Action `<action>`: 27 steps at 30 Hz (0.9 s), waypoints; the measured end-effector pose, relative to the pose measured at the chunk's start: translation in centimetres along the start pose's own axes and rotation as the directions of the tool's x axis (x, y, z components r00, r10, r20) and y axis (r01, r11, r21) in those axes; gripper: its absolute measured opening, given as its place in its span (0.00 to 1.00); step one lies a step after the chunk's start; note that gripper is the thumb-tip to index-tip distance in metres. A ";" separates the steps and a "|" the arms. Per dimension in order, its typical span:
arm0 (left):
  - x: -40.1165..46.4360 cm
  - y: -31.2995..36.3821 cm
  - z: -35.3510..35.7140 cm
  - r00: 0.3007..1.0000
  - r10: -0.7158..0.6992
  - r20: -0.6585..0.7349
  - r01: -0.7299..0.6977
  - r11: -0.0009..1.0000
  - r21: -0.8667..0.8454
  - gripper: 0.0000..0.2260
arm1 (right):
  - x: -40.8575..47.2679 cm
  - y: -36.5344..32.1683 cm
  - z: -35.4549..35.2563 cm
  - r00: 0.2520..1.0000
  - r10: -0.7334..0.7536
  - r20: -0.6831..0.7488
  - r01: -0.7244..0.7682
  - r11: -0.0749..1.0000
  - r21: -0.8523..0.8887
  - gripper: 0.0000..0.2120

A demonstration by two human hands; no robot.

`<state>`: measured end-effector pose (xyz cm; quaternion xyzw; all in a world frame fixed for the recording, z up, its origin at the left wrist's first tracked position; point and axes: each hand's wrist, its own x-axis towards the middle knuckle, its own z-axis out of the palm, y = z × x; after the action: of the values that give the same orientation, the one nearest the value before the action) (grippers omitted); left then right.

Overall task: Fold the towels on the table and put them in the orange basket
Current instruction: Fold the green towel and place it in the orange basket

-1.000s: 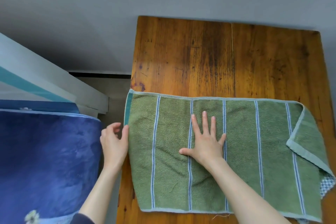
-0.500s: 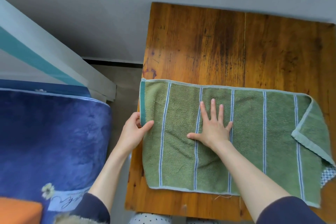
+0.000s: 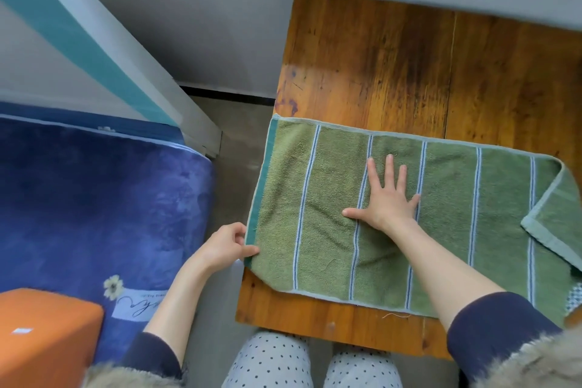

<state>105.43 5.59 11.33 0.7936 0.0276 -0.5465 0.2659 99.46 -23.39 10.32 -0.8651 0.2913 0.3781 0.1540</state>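
Centrally, the green towel [image 3: 409, 217] is spread on the worktop [image 3: 409, 72]; it is pressed flat by the right hand [image 3: 385, 201], fingers splayed, while its left edge is pinched by the left hand [image 3: 225, 246].

Orange basket [image 3: 47, 334] and towel [image 3: 315, 230] cropped by frame edges

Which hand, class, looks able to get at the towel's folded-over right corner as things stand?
Probably the right hand: it lies flat on the towel, with only bare cloth before the corner.
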 end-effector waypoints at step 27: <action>1.7 13.4 16.0 0.687 0.723 -0.076 -0.531 0.570 0.628 0.21 | -6.9 15.6 5.5 0.875 0.050 -0.482 0.071 0.971 0.229 0.25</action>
<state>96.94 -13.55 10.85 0.8685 -0.3778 -0.2577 0.1915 82.96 -30.23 11.11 -0.9087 0.3592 0.1108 0.1814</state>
